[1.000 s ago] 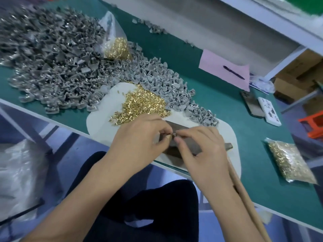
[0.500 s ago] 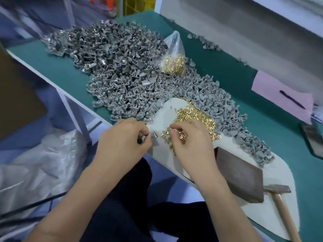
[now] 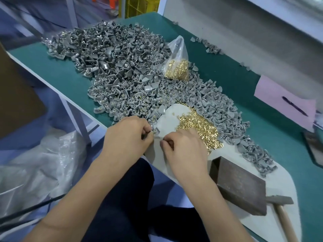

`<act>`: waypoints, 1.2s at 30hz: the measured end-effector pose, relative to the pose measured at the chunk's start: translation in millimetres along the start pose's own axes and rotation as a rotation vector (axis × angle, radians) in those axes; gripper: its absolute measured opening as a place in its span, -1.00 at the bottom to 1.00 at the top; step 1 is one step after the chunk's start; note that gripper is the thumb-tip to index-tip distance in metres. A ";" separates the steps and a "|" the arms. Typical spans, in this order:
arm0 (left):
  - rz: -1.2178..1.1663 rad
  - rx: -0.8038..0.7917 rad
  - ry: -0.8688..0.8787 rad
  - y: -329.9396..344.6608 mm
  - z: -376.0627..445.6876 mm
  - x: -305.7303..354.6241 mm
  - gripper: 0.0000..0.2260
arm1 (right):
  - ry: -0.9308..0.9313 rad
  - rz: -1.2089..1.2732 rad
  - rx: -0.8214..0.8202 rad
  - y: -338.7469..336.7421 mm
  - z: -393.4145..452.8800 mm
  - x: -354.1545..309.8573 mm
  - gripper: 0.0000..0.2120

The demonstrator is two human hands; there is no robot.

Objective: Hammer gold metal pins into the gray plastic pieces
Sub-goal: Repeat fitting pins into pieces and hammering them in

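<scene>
Pins (image 3: pixel 197 126) lie heaped on the white mat (image 3: pixel 167 117) within reach; right hand (image 3: pixel 183 151) pinches one, though it's too small to confirm. Left hand (image 3: pixel 127 135) grips a gray piece (image 3: pixel 153 131) at the worktop (image 3: pixel 57 72) edge, ready for fitting; hammer (image 3: pixel 279 200) waits aside

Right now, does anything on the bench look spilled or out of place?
A few gray plastic pieces lie scattered by the back wall, apart from the main heap. The hammer lies idle beside the dark block.

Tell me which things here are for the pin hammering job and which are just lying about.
For the job: gray pieces, loose gold pins, bagged pins, block, hammer, left hand, right hand.
Lying about: pink paper, pen, yellow crate.
</scene>
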State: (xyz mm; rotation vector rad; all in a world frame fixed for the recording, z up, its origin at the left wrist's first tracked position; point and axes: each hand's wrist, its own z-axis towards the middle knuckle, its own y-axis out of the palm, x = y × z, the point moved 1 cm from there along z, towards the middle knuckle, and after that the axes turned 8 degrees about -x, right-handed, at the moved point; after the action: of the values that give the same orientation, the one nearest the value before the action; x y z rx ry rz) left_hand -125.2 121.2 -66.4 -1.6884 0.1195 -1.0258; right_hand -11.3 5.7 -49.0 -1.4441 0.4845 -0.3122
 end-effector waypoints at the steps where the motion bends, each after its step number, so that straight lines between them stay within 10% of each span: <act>1: -0.011 0.003 -0.004 -1.3 0.7 -0.7 -0.91 | 0.002 -0.008 -0.008 -0.5 0.3 -0.5 -0.82; 17: -0.279 -0.209 0.417 44.3 -13.7 101.6 -0.94 | 0.486 0.784 0.670 -23.8 -127.1 124.0 -0.78; 36: 0.128 -0.422 0.608 138.7 27.8 276.2 -0.78 | 0.571 0.846 1.044 3.8 -161.8 174.7 -0.88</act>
State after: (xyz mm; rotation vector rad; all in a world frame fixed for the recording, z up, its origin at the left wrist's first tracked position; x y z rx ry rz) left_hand 120.6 -63.9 -26.4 -1.6489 0.8797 -1.4579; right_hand 59.4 -219.0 -84.1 -0.0517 1.1276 -0.2194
